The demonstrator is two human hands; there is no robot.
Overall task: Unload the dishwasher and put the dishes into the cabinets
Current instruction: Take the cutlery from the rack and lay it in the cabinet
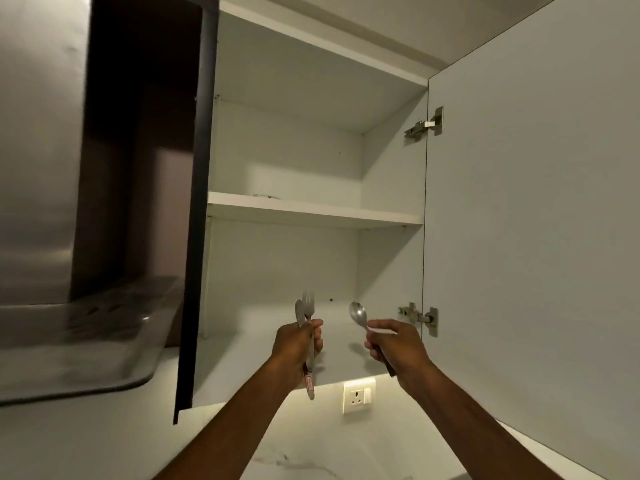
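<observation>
An open white wall cabinet fills the middle of the view, with both doors swung out. My left hand grips a fork and a spoon together, heads up, in front of the lower compartment. My right hand holds a single metal spoon, its bowl pointing up and left. Both hands are raised just above the cabinet's bottom edge, side by side and apart. Nothing stands on the shelves that I can see.
A dark-edged left door hangs open next to a steel range hood. The white right door stands open on two hinges. Below the cabinet is a wall socket on a lit marble backsplash.
</observation>
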